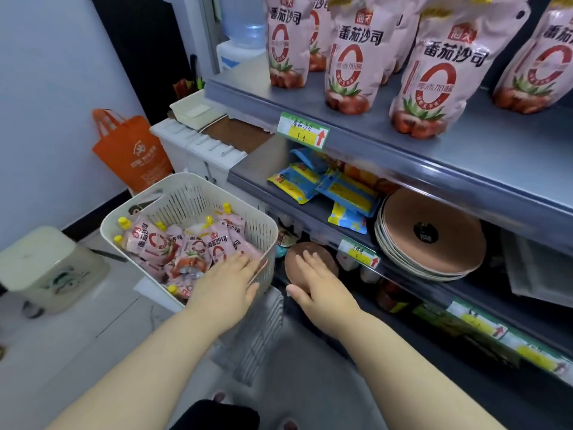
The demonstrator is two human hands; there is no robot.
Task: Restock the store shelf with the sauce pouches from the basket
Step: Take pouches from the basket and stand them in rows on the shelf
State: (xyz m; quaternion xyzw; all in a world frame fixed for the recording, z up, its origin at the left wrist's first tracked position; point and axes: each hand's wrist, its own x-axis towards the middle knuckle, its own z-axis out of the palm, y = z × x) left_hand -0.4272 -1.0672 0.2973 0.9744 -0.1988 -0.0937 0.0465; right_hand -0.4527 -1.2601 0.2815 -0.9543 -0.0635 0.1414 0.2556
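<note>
Reaching into the basket (192, 193), the left hand (226, 280) holds straight, near-together fingers over the pouches (155, 243) heaped inside. The right hand (319, 280) hovers beside it, fingers spread, empty. More pouches stand on the top shelf (496, 144).

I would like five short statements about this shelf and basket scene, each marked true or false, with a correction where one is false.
1. The basket holds pink sauce pouches with yellow caps. True.
2. The right hand grips a pouch. False: it is open and holds nothing.
3. The stocked pouches on the top shelf stand upright. True.
4. The orange bag lies on the middle shelf. False: it is by the wall, beyond the basket.
5. The left hand reaches over the basket rim with straight fingers. True.
</note>
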